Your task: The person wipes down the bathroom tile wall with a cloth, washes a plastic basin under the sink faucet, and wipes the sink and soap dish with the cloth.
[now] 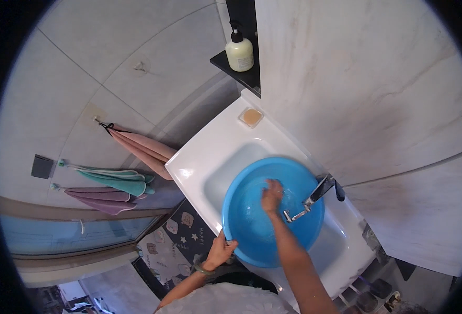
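Note:
A round blue basin [229, 209] sits in the white sink [204, 162], with water in it. My left hand [221, 251] grips the basin's near-left rim, a bracelet round the wrist. Reaching down inside the basin, my right hand [272, 196] is at the water with its fingers stretched out and nothing visible in them. Over the basin's right side the chrome faucet [310, 201] extends, its spout end near my right wrist. Whether water runs from it is hard to make out.
Soap [252, 116] lies in a clear dish at the sink's back corner. A pump bottle [240, 52] stands on a black shelf [231, 67]. Pink [142, 149], green [113, 179] and purple towels [100, 198] hang on the left wall. A patterned mat [170, 246] covers the floor.

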`<act>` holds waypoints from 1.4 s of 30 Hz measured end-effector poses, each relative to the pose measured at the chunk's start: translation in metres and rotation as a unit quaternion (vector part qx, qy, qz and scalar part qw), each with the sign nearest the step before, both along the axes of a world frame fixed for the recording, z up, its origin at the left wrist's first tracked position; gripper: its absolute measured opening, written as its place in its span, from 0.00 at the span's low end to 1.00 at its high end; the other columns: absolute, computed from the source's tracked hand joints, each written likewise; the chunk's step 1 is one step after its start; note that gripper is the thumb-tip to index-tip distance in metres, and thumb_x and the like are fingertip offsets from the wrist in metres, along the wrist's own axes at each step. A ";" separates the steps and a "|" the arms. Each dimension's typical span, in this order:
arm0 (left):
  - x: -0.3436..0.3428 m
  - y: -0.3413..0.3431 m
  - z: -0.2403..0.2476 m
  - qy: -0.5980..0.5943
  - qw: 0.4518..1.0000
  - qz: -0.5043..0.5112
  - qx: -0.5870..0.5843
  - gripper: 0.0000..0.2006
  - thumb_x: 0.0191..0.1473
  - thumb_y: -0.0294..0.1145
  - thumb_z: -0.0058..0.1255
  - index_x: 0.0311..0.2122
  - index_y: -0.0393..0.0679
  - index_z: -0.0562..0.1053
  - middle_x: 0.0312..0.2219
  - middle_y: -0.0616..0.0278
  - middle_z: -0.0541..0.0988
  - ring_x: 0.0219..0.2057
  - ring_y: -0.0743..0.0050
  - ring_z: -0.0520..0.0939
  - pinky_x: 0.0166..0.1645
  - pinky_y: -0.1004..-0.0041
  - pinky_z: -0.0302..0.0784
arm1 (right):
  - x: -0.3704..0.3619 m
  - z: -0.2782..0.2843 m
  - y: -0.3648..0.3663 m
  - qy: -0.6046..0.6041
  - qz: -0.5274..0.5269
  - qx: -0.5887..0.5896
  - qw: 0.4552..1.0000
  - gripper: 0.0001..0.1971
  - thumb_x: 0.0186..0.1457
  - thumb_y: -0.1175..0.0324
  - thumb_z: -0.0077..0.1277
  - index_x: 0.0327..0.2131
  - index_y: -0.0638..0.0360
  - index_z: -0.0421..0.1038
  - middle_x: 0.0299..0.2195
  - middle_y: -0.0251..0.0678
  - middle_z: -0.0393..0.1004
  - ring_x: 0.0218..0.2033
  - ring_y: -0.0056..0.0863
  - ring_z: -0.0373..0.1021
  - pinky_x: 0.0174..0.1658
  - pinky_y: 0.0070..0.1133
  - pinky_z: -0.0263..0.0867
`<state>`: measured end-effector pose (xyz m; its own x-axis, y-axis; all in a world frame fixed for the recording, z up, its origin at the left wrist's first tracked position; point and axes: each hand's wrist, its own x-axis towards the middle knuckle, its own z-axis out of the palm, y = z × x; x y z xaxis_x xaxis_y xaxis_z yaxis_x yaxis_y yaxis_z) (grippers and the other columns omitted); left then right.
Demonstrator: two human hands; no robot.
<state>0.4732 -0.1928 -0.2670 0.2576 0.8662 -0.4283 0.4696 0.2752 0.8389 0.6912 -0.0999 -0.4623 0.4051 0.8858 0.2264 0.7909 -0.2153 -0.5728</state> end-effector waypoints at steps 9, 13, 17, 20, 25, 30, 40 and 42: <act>-0.002 0.001 -0.014 -0.006 1.000 -0.011 0.004 0.22 0.50 0.31 0.51 0.50 0.34 0.64 0.26 0.49 0.78 0.27 0.66 0.81 0.33 0.70 0.75 | -0.030 -0.019 -0.151 0.041 0.293 -0.462 0.836 0.13 0.50 0.66 0.44 0.34 0.64 0.74 0.42 0.56 0.69 0.40 0.53 0.68 0.46 0.44 0.62; -0.008 -0.006 -0.002 -0.001 1.000 -0.004 0.006 0.22 0.50 0.31 0.51 0.50 0.34 0.64 0.25 0.47 0.77 0.26 0.64 0.81 0.33 0.69 0.75 | -0.102 0.009 -0.069 0.357 0.255 -0.189 0.878 0.13 0.54 0.69 0.43 0.39 0.69 0.67 0.38 0.55 0.70 0.43 0.51 0.66 0.47 0.38 0.60; -0.002 -0.008 0.003 0.010 1.000 -0.005 -0.001 0.22 0.50 0.31 0.51 0.50 0.34 0.63 0.26 0.45 0.77 0.27 0.59 0.82 0.34 0.66 0.75 | -0.066 -0.010 0.044 0.380 -0.042 0.076 0.921 0.07 0.55 0.77 0.39 0.38 0.64 0.59 0.35 0.46 0.66 0.37 0.38 0.63 0.45 0.33 0.60; -0.002 -0.012 -0.009 0.011 1.000 -0.011 0.001 0.23 0.51 0.31 0.51 0.51 0.34 0.62 0.28 0.43 0.78 0.29 0.53 0.82 0.35 0.64 0.76 | 0.013 -0.060 0.040 0.287 -0.331 0.259 0.861 0.08 0.55 0.78 0.39 0.40 0.62 0.60 0.37 0.41 0.66 0.37 0.32 0.63 0.44 0.29 0.62; -0.003 -0.011 -0.014 0.003 1.000 -0.020 0.016 0.21 0.52 0.29 0.51 0.49 0.33 0.64 0.28 0.51 0.77 0.27 0.75 0.77 0.33 0.71 0.75 | 0.045 -0.100 -0.021 0.183 -0.478 0.119 0.851 0.13 0.55 0.77 0.40 0.44 0.63 0.62 0.40 0.41 0.64 0.42 0.34 0.62 0.49 0.27 0.59; -0.001 -0.009 -0.002 0.001 1.000 -0.022 -0.002 0.24 0.49 0.30 0.52 0.50 0.33 0.63 0.27 0.44 0.78 0.29 0.54 0.82 0.34 0.65 0.75 | -0.011 -0.007 0.059 0.372 -0.242 0.329 0.834 0.11 0.57 0.74 0.39 0.45 0.60 0.60 0.39 0.37 0.60 0.40 0.29 0.60 0.45 0.27 0.59; -0.009 -0.007 -0.009 -0.037 0.998 0.000 0.041 0.20 0.49 0.28 0.52 0.47 0.33 0.65 0.18 0.59 0.74 0.21 0.82 0.72 0.25 0.73 0.70 | -0.018 -0.004 -0.144 0.154 0.375 -0.379 0.832 0.10 0.55 0.69 0.42 0.37 0.59 0.71 0.32 0.52 0.71 0.37 0.46 0.69 0.41 0.40 0.62; -0.016 -0.007 -0.007 -0.037 0.999 -0.021 0.034 0.19 0.50 0.28 0.51 0.47 0.31 0.65 0.19 0.58 0.74 0.21 0.82 0.72 0.25 0.73 0.70 | 0.025 -0.035 -0.153 0.088 0.213 -0.362 0.903 0.10 0.52 0.70 0.43 0.36 0.59 0.71 0.31 0.51 0.71 0.35 0.43 0.70 0.40 0.39 0.63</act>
